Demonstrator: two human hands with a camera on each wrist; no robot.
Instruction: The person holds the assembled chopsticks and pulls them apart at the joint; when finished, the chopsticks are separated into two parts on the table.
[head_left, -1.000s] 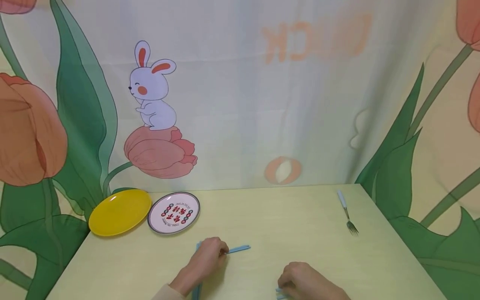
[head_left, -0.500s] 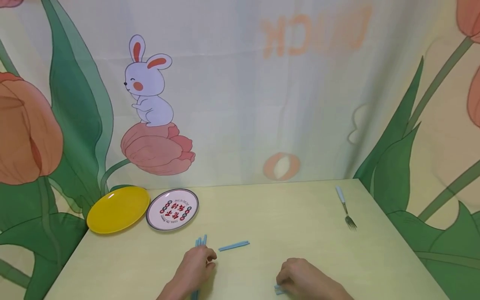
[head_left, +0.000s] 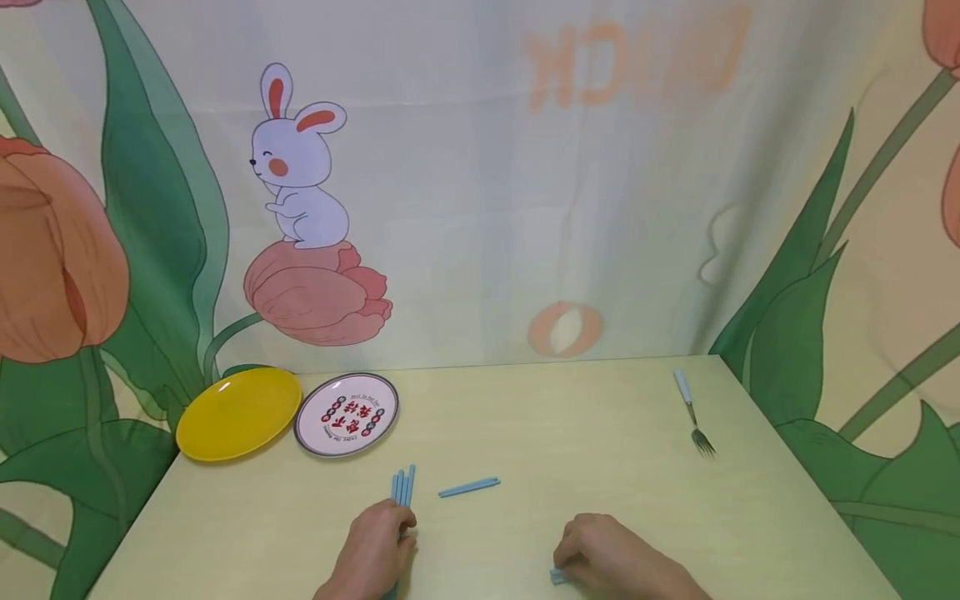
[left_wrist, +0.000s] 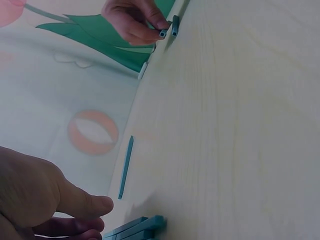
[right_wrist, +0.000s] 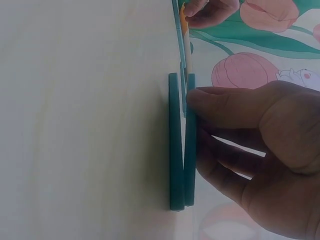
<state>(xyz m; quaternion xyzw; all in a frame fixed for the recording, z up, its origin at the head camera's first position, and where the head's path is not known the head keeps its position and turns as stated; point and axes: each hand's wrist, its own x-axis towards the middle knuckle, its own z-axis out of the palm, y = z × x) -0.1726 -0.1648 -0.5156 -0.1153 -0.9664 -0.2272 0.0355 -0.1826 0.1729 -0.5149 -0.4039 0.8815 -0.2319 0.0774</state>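
My left hand [head_left: 375, 542] is over a row of several long blue square sticks [head_left: 402, 486]. In the left wrist view its thumb and fingers are parted beside the stick ends [left_wrist: 142, 227]. To its right, two short blue sticks [head_left: 468, 487] lie side by side on the table. At the front my right hand [head_left: 603, 554] pinches a blue stick [right_wrist: 190, 150] between thumb and fingers. Alongside that one is a second blue stick [right_wrist: 175, 145], close over the table surface. From the head, only the ends of these two show.
A yellow plate [head_left: 240, 414] and a white plate with red lettering [head_left: 347, 415] stand at the back left, almost touching. A fork [head_left: 692, 412] with a pale handle lies at the back right of the table [head_left: 570, 425]. Behind hangs a printed curtain [head_left: 465, 208].
My left hand has let go of the short pair of sticks and drawn back down and left over the long row. The right hand has stayed in nearly the same spot.
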